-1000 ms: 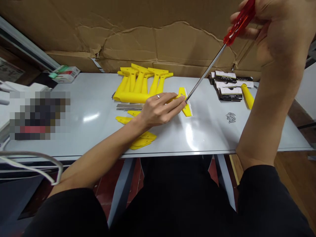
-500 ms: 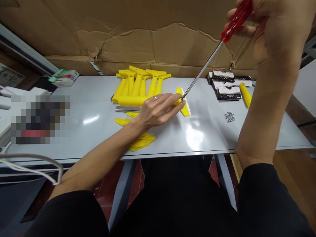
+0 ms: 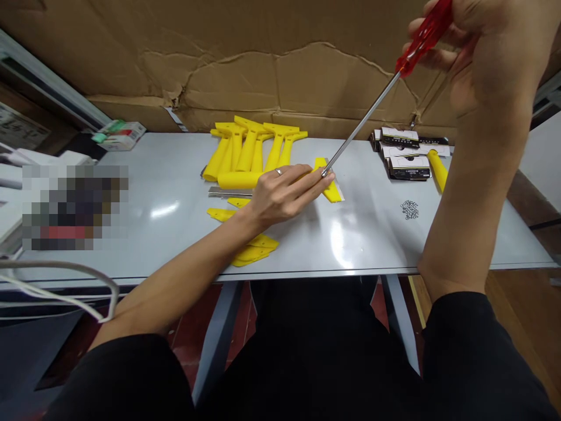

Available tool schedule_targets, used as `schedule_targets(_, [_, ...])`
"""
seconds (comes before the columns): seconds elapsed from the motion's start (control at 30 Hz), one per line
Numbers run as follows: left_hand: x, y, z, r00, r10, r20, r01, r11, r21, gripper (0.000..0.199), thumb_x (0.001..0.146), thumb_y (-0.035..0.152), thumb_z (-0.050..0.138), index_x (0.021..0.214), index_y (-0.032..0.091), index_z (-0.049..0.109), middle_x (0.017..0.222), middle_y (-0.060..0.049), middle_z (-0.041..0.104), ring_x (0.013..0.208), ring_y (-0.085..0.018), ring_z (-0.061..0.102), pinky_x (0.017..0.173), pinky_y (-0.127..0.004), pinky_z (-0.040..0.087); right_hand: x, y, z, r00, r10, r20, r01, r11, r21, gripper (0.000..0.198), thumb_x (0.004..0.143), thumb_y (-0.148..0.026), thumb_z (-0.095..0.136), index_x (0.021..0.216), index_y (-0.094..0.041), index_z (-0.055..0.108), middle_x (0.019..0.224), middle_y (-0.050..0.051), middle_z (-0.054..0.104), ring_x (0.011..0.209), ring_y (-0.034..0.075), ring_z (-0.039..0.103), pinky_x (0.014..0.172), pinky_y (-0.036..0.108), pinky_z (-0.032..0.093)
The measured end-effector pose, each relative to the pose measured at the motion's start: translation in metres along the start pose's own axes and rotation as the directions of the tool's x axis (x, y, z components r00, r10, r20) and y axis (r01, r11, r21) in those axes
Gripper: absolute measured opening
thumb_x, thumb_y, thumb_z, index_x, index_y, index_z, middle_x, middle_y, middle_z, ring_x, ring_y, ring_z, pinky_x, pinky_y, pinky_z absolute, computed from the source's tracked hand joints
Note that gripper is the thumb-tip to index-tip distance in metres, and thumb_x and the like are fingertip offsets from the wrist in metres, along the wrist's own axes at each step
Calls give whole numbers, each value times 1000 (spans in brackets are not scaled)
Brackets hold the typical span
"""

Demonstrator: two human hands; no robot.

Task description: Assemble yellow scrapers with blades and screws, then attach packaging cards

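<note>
My right hand, raised at the upper right, is closed around the red handle of a screwdriver. Its long metal shaft slants down to the left, and the tip meets a small screw at the head of a yellow scraper. A thin blade edge shows along that head's right side. My left hand, with a ring on one finger, grips the scraper against the table, fingertips beside the screw. The scraper's handle shows left of the hand. Metal blades and loose yellow head plates lie around my left wrist.
Several yellow scraper bodies lie in a row at the back. On the right are black-and-white blade packs, a yellow handle and a pile of screws. A small box and white cables are at left.
The scraper's head has turned slightly under the screwdriver tip, and my left fingers have shifted a little with it. Both grips stay as they were; the view has moved slightly.
</note>
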State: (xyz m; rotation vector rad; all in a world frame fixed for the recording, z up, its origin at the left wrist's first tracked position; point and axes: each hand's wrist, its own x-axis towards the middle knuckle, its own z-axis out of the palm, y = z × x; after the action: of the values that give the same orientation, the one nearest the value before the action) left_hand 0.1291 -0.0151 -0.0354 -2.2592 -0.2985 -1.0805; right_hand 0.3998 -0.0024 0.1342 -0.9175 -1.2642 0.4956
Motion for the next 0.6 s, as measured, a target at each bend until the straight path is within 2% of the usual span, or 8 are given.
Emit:
schedule_targets(0.07, [0,0,0,1000,-2,-13,2,1000,6,65,97,6,61,155,30,47,109,-3,81,90,-19,78,58,-29,52,2,2,-4,998,-44,-45,46,997,57,15,78,-16,56,92,-16,50,79,4,57,67,15,65,66,37,61])
schedule_targets(0.17, [2,-1,-1,999,-6,-39,6,1000,-3,69,96,5,63,156,31,45,114,-2,81,92,-19,78,56,-30,51,6,8,-14,996,-91,4,90,994,58,10,80,-18,57,88,-19,51,82,3,60,68,12,64,64,33,62])
schedule_targets(0.23, [5,0,-3,998,14,-60,-13,1000,16,66,94,5,65,154,28,49,113,-2,81,92,-19,78,55,-30,50,8,12,-18,992,-124,26,123,991,51,9,82,-19,56,91,-19,53,84,4,62,69,12,65,63,32,62])
schedule_targets(0.33, [8,1,-5,995,52,-84,-48,998,49,56,93,5,69,144,22,58,110,-3,82,91,-18,78,54,-30,51,8,13,-15,996,-87,-8,87,996,33,16,83,-17,51,98,-16,56,83,5,62,68,14,66,62,33,62])
schedule_targets(0.47, [6,1,-4,998,20,-62,-19,1000,10,59,93,6,68,147,26,55,106,-3,82,91,-19,78,56,-29,51,1,8,-7,998,-61,-3,61,998,-1,10,87,-17,55,97,-16,54,83,2,61,73,11,68,72,33,65])
schedule_targets(0.53, [4,1,-2,999,-8,-43,8,1000,-6,64,94,5,66,151,29,51,105,-2,82,90,-19,78,57,-30,52,-2,4,-6,999,21,32,-19,999,-49,17,89,-28,63,100,-20,52,85,0,62,84,12,71,77,33,65])
schedule_targets(0.6, [1,1,-1,999,-26,-40,26,1000,3,67,94,5,65,154,31,49,108,-3,82,89,-19,78,57,-29,51,-4,1,-6,991,122,50,-118,990,-84,34,89,-46,69,106,-24,51,88,0,64,97,15,73,81,34,65])
